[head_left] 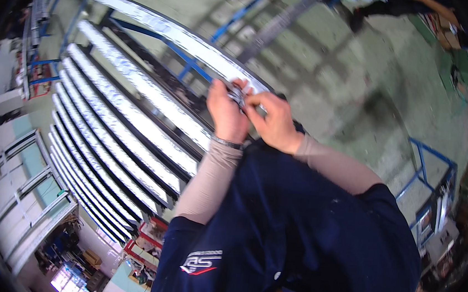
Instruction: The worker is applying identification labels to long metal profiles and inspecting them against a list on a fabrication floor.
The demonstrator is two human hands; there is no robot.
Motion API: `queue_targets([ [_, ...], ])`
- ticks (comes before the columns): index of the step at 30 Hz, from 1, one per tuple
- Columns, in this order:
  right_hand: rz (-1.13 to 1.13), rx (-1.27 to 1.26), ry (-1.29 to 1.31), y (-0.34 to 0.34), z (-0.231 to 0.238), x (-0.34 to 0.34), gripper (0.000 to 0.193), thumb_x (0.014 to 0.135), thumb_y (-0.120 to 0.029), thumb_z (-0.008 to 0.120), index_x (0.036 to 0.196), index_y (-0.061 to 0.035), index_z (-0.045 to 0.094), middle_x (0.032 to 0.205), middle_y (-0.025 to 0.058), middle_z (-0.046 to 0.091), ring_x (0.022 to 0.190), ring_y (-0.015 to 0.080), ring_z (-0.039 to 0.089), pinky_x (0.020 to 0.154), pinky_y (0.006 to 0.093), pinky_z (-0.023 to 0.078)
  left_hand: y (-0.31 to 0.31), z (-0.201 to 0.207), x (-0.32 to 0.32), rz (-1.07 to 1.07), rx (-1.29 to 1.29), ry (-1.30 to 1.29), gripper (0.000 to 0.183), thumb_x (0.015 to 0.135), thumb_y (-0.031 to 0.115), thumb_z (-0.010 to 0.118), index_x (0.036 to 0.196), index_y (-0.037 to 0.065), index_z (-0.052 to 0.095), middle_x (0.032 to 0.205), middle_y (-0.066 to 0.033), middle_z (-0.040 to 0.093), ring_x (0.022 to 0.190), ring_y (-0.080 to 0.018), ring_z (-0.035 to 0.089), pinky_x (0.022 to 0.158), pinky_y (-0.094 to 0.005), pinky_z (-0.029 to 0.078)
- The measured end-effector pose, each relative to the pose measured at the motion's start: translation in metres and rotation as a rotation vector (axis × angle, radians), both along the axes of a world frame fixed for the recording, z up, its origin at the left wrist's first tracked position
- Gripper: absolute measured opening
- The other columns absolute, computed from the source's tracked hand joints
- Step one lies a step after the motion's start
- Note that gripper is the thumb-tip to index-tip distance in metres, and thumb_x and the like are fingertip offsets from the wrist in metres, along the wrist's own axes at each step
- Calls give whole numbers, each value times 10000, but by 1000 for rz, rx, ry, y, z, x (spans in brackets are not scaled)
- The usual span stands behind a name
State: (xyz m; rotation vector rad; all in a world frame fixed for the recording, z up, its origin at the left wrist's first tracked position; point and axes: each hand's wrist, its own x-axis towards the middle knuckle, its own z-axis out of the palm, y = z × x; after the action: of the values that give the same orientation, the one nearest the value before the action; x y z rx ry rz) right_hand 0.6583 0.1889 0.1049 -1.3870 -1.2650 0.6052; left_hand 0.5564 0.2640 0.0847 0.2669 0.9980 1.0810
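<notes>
My left hand (228, 115) is turned palm up, its fingers curled round several small shiny metal parts (237, 95), too small to name. At the edge of that palm, my right hand (275, 120) pinches with thumb and forefinger. Whatever is between those fingertips is hidden. Both hands are above the near end of a long white-faced bar (185, 39) with dark edges. Part of the bar is hidden behind the hands.
Several similar long bars (129, 106) lie side by side to the left. Blue metal frames (188, 67) stand beneath and beyond them. Another blue frame (434, 152) is at the right. A person's dark-clothed leg (388, 9) shows at the far right, over the green floor (333, 93).
</notes>
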Motion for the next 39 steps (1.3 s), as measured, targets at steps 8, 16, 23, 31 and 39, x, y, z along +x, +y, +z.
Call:
queue_targets([
  [8,532,-215,-62,-6,17,-13,310,964,-127,625,1260,-43,664,915,165,644,829,353,631,751,429,501,12,3,-55,135,-128,-276,315,1078,375,489,887,125,471,732,10,425,600,-117,362,512,-272,317],
  [16,46,-514,-313,47,-58,36,947,784,-428,830,1516,-21,389,1408,300,525,1296,397,534,1080,432,432,-12,12,-127,200,51,-49,295,1060,357,535,876,134,477,725,15,433,565,-101,365,482,-272,284],
  [23,297,-802,-462,41,-82,12,846,646,-388,879,1249,23,450,1044,292,677,1000,456,668,874,505,539,-61,-12,-177,249,15,33,274,1074,344,507,891,142,474,714,36,397,575,-83,335,498,-249,280],
  [31,186,-734,-374,9,-98,-49,799,676,-445,878,1184,16,469,1130,262,658,1062,445,642,905,502,522,-72,5,-154,73,122,129,299,1091,347,440,883,132,452,712,6,456,533,-97,403,478,-264,312],
  [39,27,-534,465,-50,-32,-1,654,887,-419,760,1351,-25,522,1311,165,596,1265,269,553,1040,376,454,-83,15,-70,-424,291,119,268,1095,331,470,942,111,492,665,1,490,470,-92,411,439,-253,358],
])
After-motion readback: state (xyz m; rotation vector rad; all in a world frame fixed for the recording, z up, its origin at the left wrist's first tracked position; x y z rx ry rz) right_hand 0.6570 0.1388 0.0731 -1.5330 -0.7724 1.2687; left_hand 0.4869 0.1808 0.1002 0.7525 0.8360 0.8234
